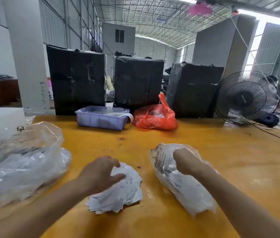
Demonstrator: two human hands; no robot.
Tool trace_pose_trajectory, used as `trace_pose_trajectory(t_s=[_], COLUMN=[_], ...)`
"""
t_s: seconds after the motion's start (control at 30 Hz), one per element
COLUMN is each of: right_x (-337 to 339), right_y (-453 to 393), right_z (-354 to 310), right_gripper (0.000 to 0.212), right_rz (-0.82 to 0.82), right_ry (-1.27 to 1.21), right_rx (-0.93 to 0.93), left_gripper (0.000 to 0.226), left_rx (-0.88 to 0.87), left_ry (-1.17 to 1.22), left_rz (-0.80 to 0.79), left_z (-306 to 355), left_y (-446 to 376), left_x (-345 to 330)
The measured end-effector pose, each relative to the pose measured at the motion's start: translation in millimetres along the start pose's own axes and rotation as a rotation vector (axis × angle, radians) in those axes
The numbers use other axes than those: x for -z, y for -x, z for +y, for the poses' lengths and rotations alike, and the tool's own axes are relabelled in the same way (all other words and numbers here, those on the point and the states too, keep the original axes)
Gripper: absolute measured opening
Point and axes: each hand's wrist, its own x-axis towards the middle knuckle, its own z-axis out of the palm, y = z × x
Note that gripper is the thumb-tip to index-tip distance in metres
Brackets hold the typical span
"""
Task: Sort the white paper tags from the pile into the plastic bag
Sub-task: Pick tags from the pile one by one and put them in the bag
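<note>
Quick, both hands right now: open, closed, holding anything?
Left hand: open, fingers spread on the pile of white paper tags.
Right hand: inside the mouth of the plastic bag; grip cannot be told.

- Bare worktop (238, 160) strip runs between pile of tags (118, 191) and plastic bag (183, 182); passable.
- Left: large clear bag (21, 162) blocks.
- Far edge: tray (99, 120), red bag (154, 117), fan (247, 98).
</note>
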Motion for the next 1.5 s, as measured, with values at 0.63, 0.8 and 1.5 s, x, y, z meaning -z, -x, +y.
trace_pose_trajectory(t_s=[0.63,0.8,1.5], right_x=[-6,9,49], right_y=[4,13,37], right_z=[31,35,-53], right_gripper=[0.043,0.015,0.040], right_rz=[-0.026,0.034,-0.242], right_ry=[-0.046,-0.190,-1.410], right_rx=[-0.021,-0.075,0.052], left_gripper=[0.011,0.016,0.024], left_rx=[0.180,0.270,0.153], left_ry=[0.271,0.555,0.891], left_rz=[0.115,0.157,0.209], left_z=[-8,-18,9], left_y=[-30,-36,-32], left_x=[-9,-4,12])
